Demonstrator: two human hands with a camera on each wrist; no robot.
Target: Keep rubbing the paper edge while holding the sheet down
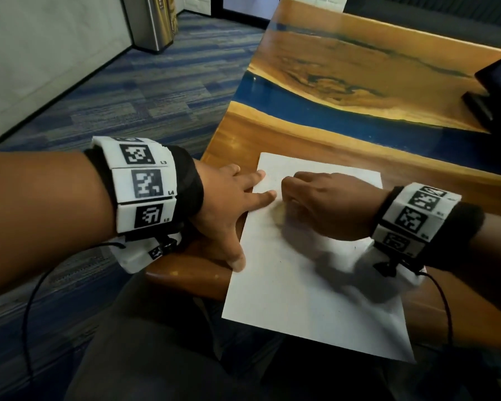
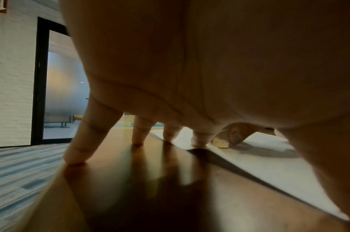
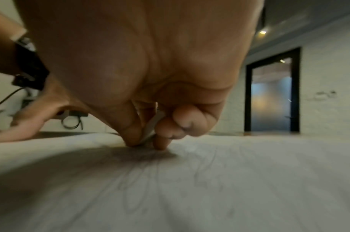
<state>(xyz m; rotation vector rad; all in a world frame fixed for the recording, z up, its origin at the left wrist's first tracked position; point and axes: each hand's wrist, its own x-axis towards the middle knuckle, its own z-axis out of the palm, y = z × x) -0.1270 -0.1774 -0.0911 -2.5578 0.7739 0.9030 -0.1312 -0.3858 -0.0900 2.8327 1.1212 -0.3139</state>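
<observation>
A white sheet of paper (image 1: 307,285) lies flat on the wood-and-blue-resin bench (image 1: 359,70), its long axis running away from the seated person and slanting a little to the right, its near end hanging past the bench's front edge over the lap. Both hands work at the far end of the sheet. The left hand (image 1: 229,204) is spread with straight fingers along the sheet's left margin: the head view shows the thumb and two fingertips pressing on the paper, and the left wrist view shows the outer fingers (image 2: 138,133) planted on the bare wood just beside it. The right hand (image 1: 324,204) is curled directly over the sheet, just beside the left fingertips, knuckles up. The right wrist view shows its thumb and fingertips (image 3: 162,141) pinched round a small pale, flat-sided object (image 3: 152,125), pressed down against the paper; it looks like an eraser or a short writing tool, but blur leaves that uncertain. Faint grey marks streak the sheet beneath it. The right hand sits nearer the sheet's middle line, while the left holds its edge. A dark screen device (image 1: 498,88) stands well apart at the bench's far right, and striped blue carpet (image 1: 128,91) covers the floor to the left.
</observation>
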